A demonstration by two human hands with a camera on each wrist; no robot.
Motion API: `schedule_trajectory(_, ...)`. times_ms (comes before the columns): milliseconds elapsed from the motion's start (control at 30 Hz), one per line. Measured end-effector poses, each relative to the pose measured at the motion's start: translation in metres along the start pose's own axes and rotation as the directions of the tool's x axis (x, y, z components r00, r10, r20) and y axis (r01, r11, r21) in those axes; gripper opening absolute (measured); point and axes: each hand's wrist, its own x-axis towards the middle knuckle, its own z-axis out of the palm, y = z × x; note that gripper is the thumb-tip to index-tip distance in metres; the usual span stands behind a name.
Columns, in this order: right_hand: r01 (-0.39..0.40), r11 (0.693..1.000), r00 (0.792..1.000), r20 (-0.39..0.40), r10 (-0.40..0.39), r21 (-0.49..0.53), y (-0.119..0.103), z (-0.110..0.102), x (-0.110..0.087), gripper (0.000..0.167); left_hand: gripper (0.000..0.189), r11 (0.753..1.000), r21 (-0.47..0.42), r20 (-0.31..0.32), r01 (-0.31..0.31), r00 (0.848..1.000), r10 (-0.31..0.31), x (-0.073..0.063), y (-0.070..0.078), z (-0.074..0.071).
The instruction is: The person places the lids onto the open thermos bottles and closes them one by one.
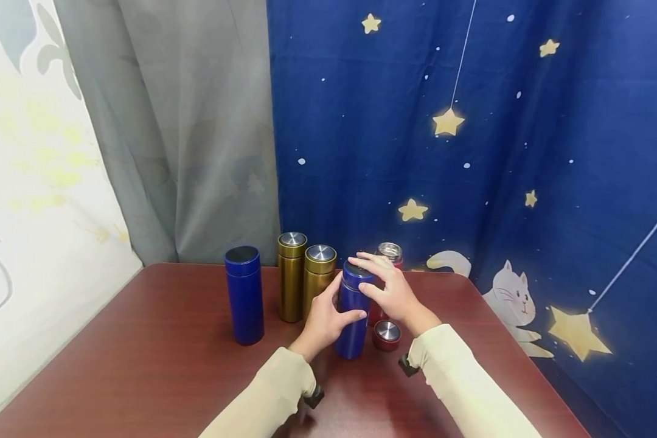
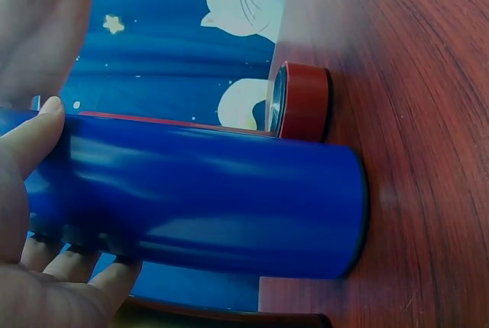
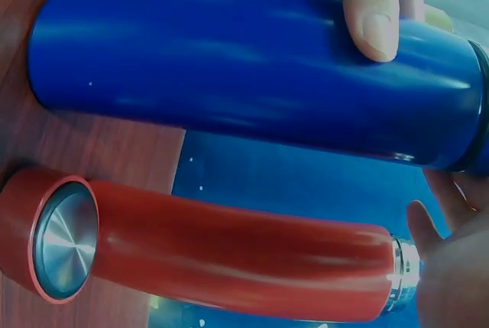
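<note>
A blue thermos bottle [image 1: 353, 331] is upright near the middle of the table. My left hand [image 1: 324, 317] grips its body, thumb on the near side and fingers around the other. Over the top, my right hand [image 1: 390, 291] holds the blue lid [image 1: 351, 279] between thumb and fingers; the lid is on the bottle. Just behind to the right stands a red thermos bottle [image 3: 244, 255] with its metal mouth [image 1: 390, 250] uncovered. Its red lid [image 1: 387, 336] rests on the table in front of it, steel top facing up.
Two gold thermos bottles [image 1: 291, 286] with steel-topped lids stand behind my left hand. Another blue thermos bottle [image 1: 244, 304] stands to the left, its lid on. Grey and blue curtains [image 1: 361, 121] hang behind the table's far edge [image 1: 186, 264].
</note>
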Motion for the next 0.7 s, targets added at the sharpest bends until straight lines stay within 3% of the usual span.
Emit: schedule_trajectory(700, -0.041, 0.992, 0.988, -0.151, 0.022, -0.120, -0.0012, 0.0052, -0.0031, 0.049, 0.092, 1.000, 0.015, -0.026, -0.002, 1.000, 0.003, -0.0026, 0.0049, 0.0022)
